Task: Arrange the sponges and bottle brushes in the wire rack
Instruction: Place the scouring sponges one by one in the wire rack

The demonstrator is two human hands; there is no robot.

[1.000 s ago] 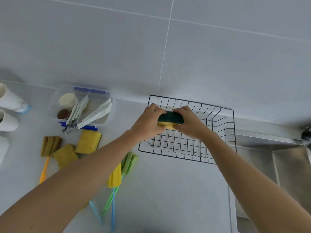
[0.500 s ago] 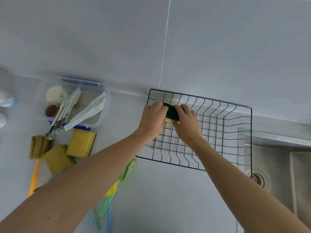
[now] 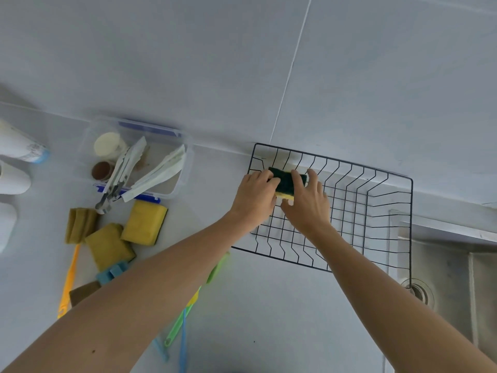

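A black wire rack [image 3: 376, 211] stands on the counter against the tiled wall. Both hands hold a green-and-yellow sponge [image 3: 285, 183] inside its far left corner. My left hand [image 3: 255, 196] grips the sponge's left end. My right hand [image 3: 306, 203] rests on its right side, fingers spread over the top. Left of the rack lie two yellow sponges [image 3: 144, 223] [image 3: 109, 246], an orange-handled brush [image 3: 70, 275] with an olive sponge head [image 3: 80, 224], a blue sponge piece [image 3: 111, 273], and green [image 3: 177, 327] and blue [image 3: 183, 343] brush handles partly hidden under my left forearm.
A clear plastic box [image 3: 183, 179] with tongs, packets and small jars stands at the back left. White cups [image 3: 16, 146] line the left edge. A steel sink [image 3: 451, 278] with a drain sits right of the rack, which overhangs its edge.
Both hands carried the green-and-yellow sponge from above the rack down into its far left corner. The right hand's fingers have spread over the sponge.
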